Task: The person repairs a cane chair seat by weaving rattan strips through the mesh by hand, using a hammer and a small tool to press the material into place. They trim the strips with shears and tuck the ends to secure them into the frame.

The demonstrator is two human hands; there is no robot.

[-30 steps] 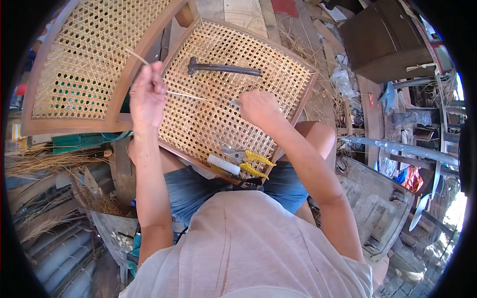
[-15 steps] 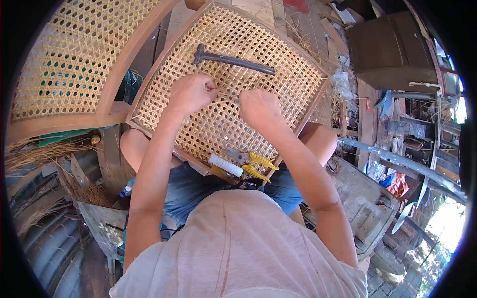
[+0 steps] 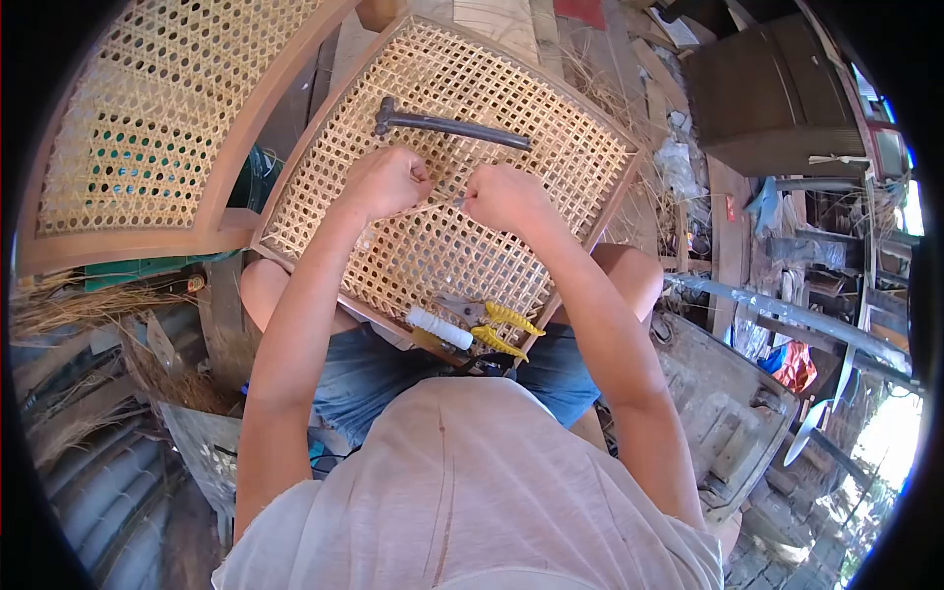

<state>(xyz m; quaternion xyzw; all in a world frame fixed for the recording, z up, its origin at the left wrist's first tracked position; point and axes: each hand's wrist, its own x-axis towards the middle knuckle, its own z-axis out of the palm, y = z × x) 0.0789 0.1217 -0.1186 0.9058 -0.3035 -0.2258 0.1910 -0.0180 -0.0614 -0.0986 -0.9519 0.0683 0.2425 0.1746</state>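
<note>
Cane seat panel with hammer, yellow-handled pliers, white roll

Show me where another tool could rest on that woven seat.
Bare woven seat lies beyond the hammer, and between the hands and the pliers. Crowded: the middle, where left hand and right hand meet at a cane strand, and the pliers' near edge.

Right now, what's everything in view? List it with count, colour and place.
seat panel: one, tan weave in brown frame, on the lap
strand: one, pale, between the two hands
hammer: one, dark, on the panel's far part
pliers: one, yellow handles, on the panel's near edge
roll: one, white, beside the pliers
chair back: one, tan weave, curved brown frame, left
cabinet: one, dark brown, upper right
left hand: closed on the strand
right hand: closed, opposite the left hand
</note>
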